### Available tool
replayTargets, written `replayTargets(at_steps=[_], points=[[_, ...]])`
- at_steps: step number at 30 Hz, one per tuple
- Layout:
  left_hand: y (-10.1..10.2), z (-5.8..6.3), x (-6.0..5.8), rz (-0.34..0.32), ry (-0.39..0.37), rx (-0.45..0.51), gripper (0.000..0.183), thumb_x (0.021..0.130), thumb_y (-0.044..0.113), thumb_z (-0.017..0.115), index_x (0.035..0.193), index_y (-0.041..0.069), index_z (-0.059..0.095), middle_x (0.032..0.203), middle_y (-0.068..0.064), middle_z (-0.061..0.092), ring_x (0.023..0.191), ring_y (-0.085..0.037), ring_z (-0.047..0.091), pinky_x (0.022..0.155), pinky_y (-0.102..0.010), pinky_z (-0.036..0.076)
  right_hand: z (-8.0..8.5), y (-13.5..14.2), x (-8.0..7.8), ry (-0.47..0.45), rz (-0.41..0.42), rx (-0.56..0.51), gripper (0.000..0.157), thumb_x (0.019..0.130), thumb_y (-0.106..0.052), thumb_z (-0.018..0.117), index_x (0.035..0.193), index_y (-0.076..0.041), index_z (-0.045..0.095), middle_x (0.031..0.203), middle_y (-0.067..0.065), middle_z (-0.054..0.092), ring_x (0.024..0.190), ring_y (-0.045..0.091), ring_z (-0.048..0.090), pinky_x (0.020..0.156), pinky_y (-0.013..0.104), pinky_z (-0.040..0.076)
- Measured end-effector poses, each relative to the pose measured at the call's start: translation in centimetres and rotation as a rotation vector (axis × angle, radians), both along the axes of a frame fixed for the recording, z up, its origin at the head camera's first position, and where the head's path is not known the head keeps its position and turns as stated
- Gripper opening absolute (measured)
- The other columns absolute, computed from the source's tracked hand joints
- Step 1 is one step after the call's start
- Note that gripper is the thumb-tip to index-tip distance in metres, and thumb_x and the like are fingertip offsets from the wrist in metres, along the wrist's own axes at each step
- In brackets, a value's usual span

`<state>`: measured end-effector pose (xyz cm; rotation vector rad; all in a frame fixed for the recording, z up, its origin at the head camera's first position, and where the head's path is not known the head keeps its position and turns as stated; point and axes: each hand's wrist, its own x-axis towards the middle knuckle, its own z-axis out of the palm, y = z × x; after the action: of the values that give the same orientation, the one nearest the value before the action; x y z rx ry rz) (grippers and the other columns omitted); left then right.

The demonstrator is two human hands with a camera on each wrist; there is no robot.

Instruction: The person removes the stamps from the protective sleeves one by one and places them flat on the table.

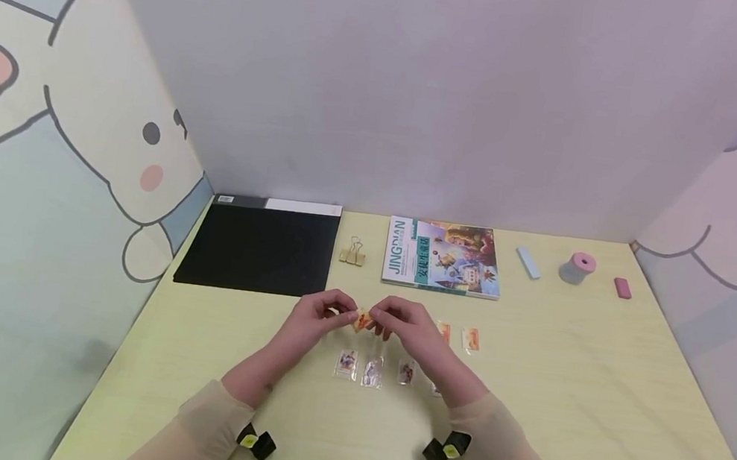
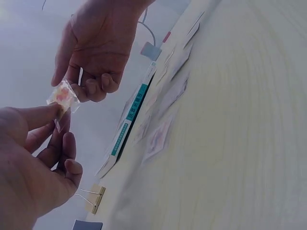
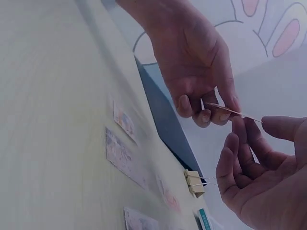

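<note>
Above the table's middle, my left hand [image 1: 321, 317] pinches a small orange-and-yellow card in a clear sleeve [image 1: 362, 321] between thumb and fingers. My right hand [image 1: 407, 325] pinches the opposite edge of the same sleeved card. In the left wrist view the card [image 2: 63, 96] tilts between both hands; from the right wrist it appears edge-on as a thin strip [image 3: 235, 112]. Below the hands lie sleeved picture cards, among them one at the left [image 1: 346, 363], one beside it [image 1: 372, 372] and another [image 1: 406, 372]. My right forearm partly hides others.
Two orange sleeved cards lie right of my right hand, the outer one [image 1: 472, 339] fully visible. Behind stand a black board [image 1: 258, 248], a gold binder clip [image 1: 352, 252] and a book [image 1: 443, 257]. Farther right are a blue bar [image 1: 528, 263], a pink-topped roll [image 1: 577, 268] and a red eraser-like block [image 1: 622, 288].
</note>
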<state>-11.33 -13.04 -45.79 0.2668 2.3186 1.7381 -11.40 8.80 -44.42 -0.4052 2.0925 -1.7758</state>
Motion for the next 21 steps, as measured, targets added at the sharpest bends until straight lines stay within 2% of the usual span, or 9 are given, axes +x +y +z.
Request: replayTargets(at_steps=[2, 4, 7, 8, 9, 14, 21], points=[[0.2, 0.2, 0.3, -0.016, -0.012, 0.015, 0.025, 0.081, 0.04, 0.069, 0.098, 0.021, 0.067, 0.095, -0.001, 0.065, 0.092, -0.02, 0.056, 0.079, -0.03, 0.046, -0.3, 0.4, 0.1, -0.046, 0.027, -0.045, 0.028, 0.093, -0.036, 0.055, 0.098, -0.009, 0.064, 0.091, 0.02, 0.062, 0.085, 0.046, 0.053, 0.076, 0.043, 0.047], [0.5, 1.2, 0.7, -0.035, -0.015, 0.027, 0.022, 0.084, 0.034, 0.068, 0.098, 0.017, 0.067, 0.094, -0.002, 0.065, 0.092, -0.022, 0.056, 0.079, -0.03, 0.046, -0.5, 0.6, 0.2, -0.096, 0.048, -0.087, 0.03, 0.093, -0.036, 0.055, 0.098, -0.008, 0.063, 0.09, 0.02, 0.06, 0.085, 0.047, 0.051, 0.076, 0.04, 0.047], [0.8, 2.5, 1.2, -0.064, -0.035, 0.048, 0.017, 0.086, 0.025, 0.067, 0.098, 0.013, 0.067, 0.094, -0.004, 0.064, 0.093, -0.023, 0.056, 0.08, -0.03, 0.046, -0.8, 0.9, 0.3, -0.16, 0.074, -0.143, 0.033, 0.093, -0.036, 0.055, 0.1, -0.004, 0.062, 0.088, 0.016, 0.058, 0.083, 0.041, 0.051, 0.077, 0.037, 0.046], [0.8, 2.5, 1.2, -0.073, -0.041, 0.052, 0.016, 0.087, 0.023, 0.066, 0.099, 0.011, 0.066, 0.094, -0.005, 0.064, 0.093, -0.025, 0.056, 0.08, -0.031, 0.046, -0.8, 1.0, 0.3, -0.174, 0.082, -0.156, 0.034, 0.093, -0.035, 0.055, 0.101, -0.003, 0.061, 0.088, 0.015, 0.058, 0.083, 0.038, 0.051, 0.077, 0.037, 0.045], [0.8, 2.5, 1.2, -0.08, -0.039, 0.057, 0.016, 0.087, 0.023, 0.066, 0.099, 0.011, 0.066, 0.094, -0.004, 0.064, 0.093, -0.024, 0.056, 0.08, -0.031, 0.046, -0.8, 1.0, 0.4, -0.187, 0.086, -0.165, 0.034, 0.092, -0.035, 0.056, 0.102, -0.002, 0.061, 0.088, 0.014, 0.057, 0.082, 0.036, 0.051, 0.077, 0.037, 0.045], [0.8, 0.4, 0.8, -0.084, -0.026, 0.061, 0.018, 0.085, 0.028, 0.068, 0.098, 0.016, 0.067, 0.094, -0.003, 0.065, 0.092, -0.022, 0.057, 0.079, -0.03, 0.047, -1.1, 1.3, 0.5, -0.177, 0.088, -0.144, 0.031, 0.091, -0.032, 0.059, 0.103, -0.003, 0.061, 0.089, 0.016, 0.059, 0.077, 0.024, 0.056, 0.076, 0.038, 0.048], [1.1, 0.1, 0.9, -0.061, 0.044, -0.022, 0.019, 0.082, 0.039, 0.069, 0.093, 0.023, 0.067, 0.09, 0.004, 0.065, 0.083, -0.017, 0.053, 0.071, -0.027, 0.043, -0.9, 1.3, 0.5, -0.079, 0.043, -0.1, 0.022, 0.087, -0.021, 0.066, 0.1, -0.004, 0.058, 0.084, 0.023, 0.064, 0.069, 0.031, 0.063, 0.069, 0.047, 0.052]])
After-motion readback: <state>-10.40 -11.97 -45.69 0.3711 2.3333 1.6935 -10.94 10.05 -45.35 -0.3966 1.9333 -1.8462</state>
